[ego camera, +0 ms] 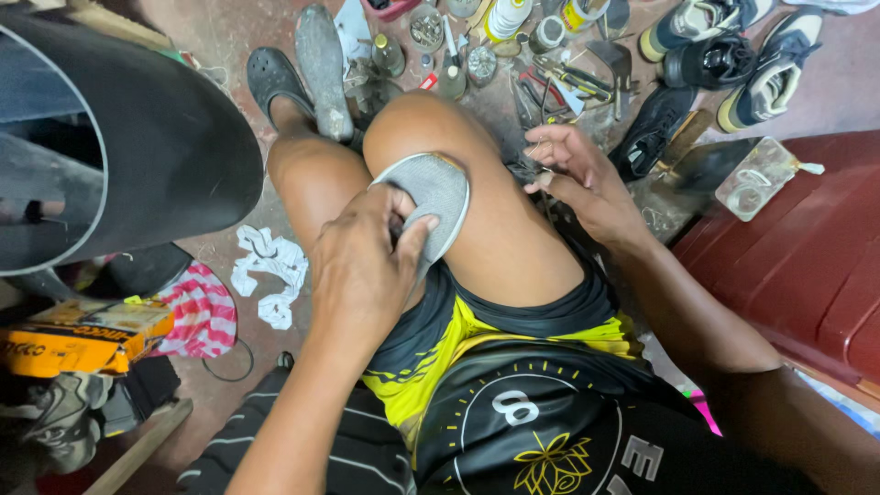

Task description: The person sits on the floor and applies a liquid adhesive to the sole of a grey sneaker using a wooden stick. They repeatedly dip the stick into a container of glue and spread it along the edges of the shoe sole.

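Sitting low over a dusty red floor (pixel 229 37), we press a grey shoe insole (pixel 431 197) against our knee. Our left hand (pixel 367 266) pinches its near edge between thumb and fingers. Our right hand (pixel 573 174) hangs just beside the knee with fingers loosely curled, and we cannot tell if it holds a thread. Ahead lie pliers, small bottles (pixel 504 16) and sneakers (pixel 724 50). A red bench (pixel 807 266) stands on the right, a big black rubber sheet (pixel 156 137) on the left, and a white rag (pixel 270 270) below it.
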